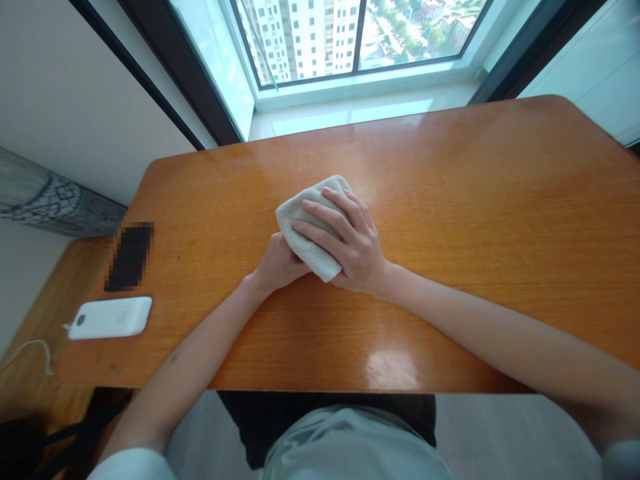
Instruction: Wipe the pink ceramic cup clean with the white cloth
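Observation:
A folded light-grey cloth [320,193] is held between my two hands above the middle of the wooden table [475,220]. My right hand [357,243] lies over the top of the cloth, its fingers slightly apart and pressing on it. From below and to the left, my left hand [283,261] grips the cloth; its fingers are mostly hidden beneath it. I cannot tell whether the cloth touches the tabletop.
At the table's left edge lie a blurred-out dark rectangular object [129,257] and a white rounded device [110,318] with a white cable [46,347]. Beyond the far edge is a window [355,40] with a pale sill. A patterned grey-blue fabric [60,193] is at the left wall.

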{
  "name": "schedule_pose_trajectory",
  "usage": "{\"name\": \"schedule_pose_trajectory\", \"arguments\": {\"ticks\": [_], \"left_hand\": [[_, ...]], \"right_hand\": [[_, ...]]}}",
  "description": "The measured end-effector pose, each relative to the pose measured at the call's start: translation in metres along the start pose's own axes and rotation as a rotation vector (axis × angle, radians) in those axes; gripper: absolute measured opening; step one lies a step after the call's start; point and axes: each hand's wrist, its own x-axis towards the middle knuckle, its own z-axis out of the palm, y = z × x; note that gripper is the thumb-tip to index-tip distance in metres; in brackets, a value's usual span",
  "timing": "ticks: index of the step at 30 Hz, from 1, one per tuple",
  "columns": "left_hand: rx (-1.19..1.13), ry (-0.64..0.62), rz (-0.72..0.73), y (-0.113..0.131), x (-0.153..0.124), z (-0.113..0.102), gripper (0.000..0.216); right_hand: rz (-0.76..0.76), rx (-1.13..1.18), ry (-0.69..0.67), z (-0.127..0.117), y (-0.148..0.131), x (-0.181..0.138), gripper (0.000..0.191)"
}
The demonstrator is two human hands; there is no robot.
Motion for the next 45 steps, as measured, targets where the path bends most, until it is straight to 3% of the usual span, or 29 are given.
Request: {"name": "schedule_pose_trajectory", "arguments": {"ticks": [4,10,29,34,40,45], "left_hand": [[0.044,-0.063,-0.003,0.014,0.002,-0.004,0.037],[-0.039,0.001,-0.020,0.015,0.003,-0.002,0.043],[0.009,0.121,0.057,0.020,0.007,-0.003,0.066],[0.029,0.129,0.017,0.023,0.006,-0.003,0.066],[0.047,0.150,0.026,0.021,0.007,-0.004,0.067],[0.036,0.149,0.023,0.021,0.006,-0.003,0.068]], "right_hand": [[0.024,0.013,0.007,0.000,0.001,0.001,0.054],[0.083,0.092,0.027,-0.004,0.001,0.004,0.050],[0.358,0.332,0.134,0.000,0.013,0.010,0.046],[0.523,0.510,0.199,0.012,0.026,0.007,0.049],[0.868,0.694,0.187,0.017,0.033,0.004,0.054],[0.955,0.712,0.197,0.015,0.034,0.003,0.057]]}}
